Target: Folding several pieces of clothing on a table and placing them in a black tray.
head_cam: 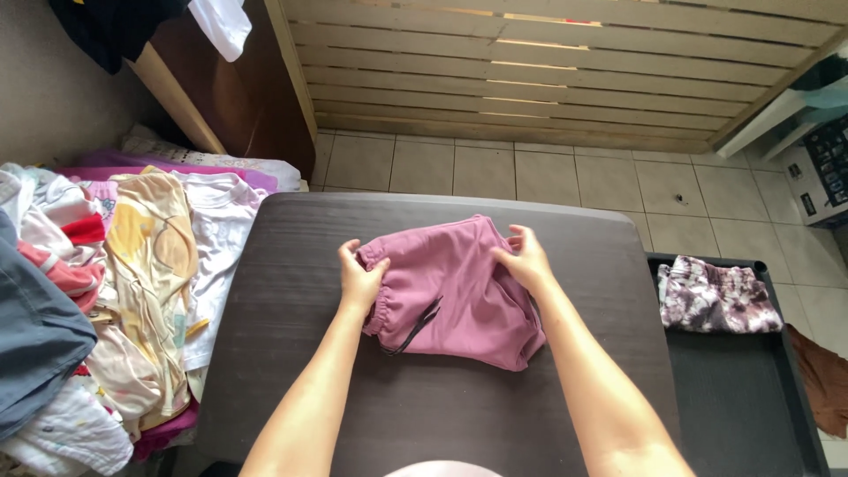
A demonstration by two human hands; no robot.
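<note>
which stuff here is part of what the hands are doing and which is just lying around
In hand:
- pink shorts, gripped by left hand and right hand
- dark table under them

Lying about:
- pile of clothes at left
- folded tie-dye garment in black tray
- brown cloth
- wooden slats

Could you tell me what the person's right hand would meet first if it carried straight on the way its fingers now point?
The right hand already rests on the pink shorts, fingers pointing up and left. Going on, it would likely cross that fabric, then the bare dark table.
</note>
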